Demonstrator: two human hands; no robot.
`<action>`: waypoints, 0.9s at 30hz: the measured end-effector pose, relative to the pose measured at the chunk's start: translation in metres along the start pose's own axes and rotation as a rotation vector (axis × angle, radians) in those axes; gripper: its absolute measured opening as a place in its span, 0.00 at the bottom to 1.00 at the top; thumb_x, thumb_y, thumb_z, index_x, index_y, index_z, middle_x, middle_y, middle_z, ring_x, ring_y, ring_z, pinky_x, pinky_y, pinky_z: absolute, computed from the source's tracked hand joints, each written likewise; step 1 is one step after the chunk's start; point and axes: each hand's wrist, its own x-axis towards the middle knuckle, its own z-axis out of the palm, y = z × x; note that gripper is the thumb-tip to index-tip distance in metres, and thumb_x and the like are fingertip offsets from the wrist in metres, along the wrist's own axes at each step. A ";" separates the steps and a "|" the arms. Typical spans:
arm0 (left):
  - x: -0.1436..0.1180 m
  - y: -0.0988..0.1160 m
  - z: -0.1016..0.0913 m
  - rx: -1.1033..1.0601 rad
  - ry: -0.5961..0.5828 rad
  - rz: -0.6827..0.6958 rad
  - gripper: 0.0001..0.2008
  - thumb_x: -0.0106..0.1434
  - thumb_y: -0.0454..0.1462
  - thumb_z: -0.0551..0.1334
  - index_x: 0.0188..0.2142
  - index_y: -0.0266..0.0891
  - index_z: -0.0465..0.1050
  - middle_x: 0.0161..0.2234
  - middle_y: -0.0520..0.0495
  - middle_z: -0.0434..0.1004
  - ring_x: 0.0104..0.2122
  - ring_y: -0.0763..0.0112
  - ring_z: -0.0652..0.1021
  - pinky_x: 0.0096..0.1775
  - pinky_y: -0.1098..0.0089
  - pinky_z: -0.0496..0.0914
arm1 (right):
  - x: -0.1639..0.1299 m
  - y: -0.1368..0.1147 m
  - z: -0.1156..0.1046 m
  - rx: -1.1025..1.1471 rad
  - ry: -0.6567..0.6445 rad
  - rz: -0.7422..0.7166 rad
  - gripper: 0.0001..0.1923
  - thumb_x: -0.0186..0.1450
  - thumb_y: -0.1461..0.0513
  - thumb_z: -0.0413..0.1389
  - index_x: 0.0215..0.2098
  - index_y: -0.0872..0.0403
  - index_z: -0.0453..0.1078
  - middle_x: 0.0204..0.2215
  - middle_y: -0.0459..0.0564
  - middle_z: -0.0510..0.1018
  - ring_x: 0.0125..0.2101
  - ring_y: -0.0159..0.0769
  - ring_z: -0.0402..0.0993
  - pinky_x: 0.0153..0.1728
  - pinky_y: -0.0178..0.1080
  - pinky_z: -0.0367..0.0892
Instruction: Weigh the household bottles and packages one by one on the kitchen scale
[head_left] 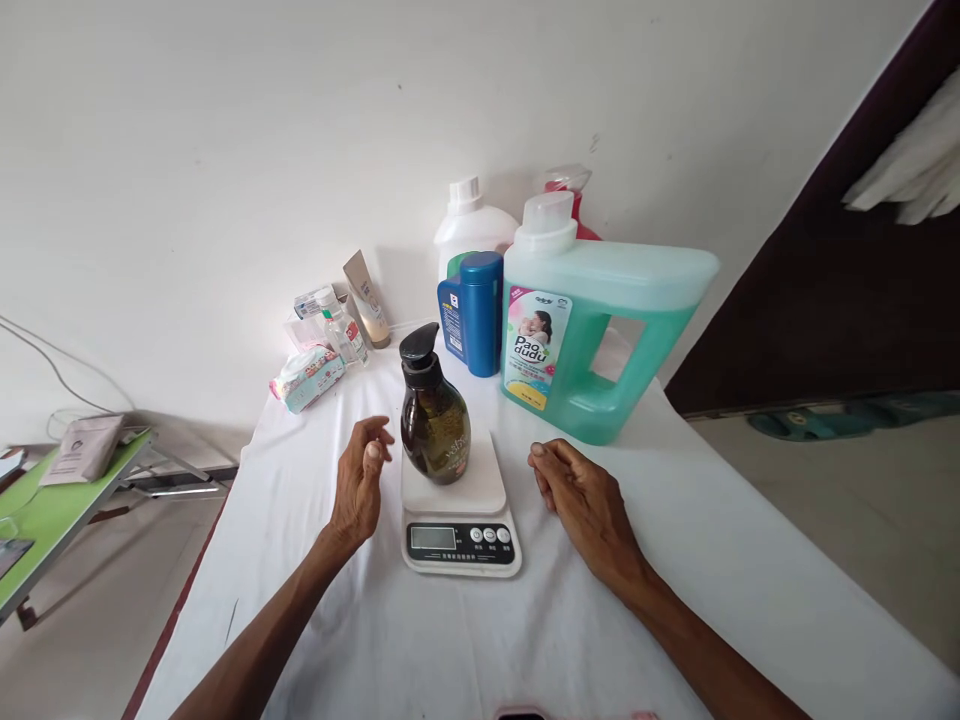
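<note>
Your left hand hovers just left of the pump bottle, fingers loosely curled, holding nothing. Your right hand rests on the cloth right of the scale, fingers drawn together, also empty. The bottle stands upright on the scale's platform, apart from both hands. A brush from your left fingers could tip the bottle or skew the reading. Behind stand the green jug, a blue bottle and a white jug; a knock backward could topple them.
</note>
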 end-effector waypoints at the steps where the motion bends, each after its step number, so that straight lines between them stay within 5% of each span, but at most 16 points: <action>1: -0.003 -0.011 -0.002 0.025 -0.004 -0.065 0.31 0.74 0.60 0.44 0.51 0.39 0.71 0.38 0.46 0.75 0.35 0.66 0.75 0.39 0.66 0.69 | 0.000 0.000 0.000 -0.014 -0.007 0.001 0.27 0.69 0.40 0.52 0.26 0.51 0.61 0.20 0.41 0.63 0.20 0.30 0.57 0.22 0.34 0.54; 6: -0.008 -0.039 -0.003 0.118 -0.090 -0.191 0.22 0.73 0.55 0.54 0.38 0.40 0.73 0.30 0.51 0.72 0.30 0.69 0.70 0.34 0.68 0.63 | 0.000 0.001 0.001 -0.099 -0.030 -0.017 0.28 0.69 0.39 0.52 0.25 0.51 0.58 0.21 0.42 0.62 0.22 0.30 0.58 0.24 0.35 0.56; 27: -0.005 -0.040 -0.003 0.125 -0.132 -0.178 0.17 0.73 0.50 0.56 0.37 0.40 0.73 0.30 0.50 0.76 0.29 0.69 0.72 0.34 0.67 0.65 | 0.000 0.005 -0.001 -0.225 -0.044 -0.008 0.25 0.67 0.38 0.52 0.29 0.50 0.64 0.21 0.41 0.64 0.22 0.32 0.59 0.24 0.36 0.56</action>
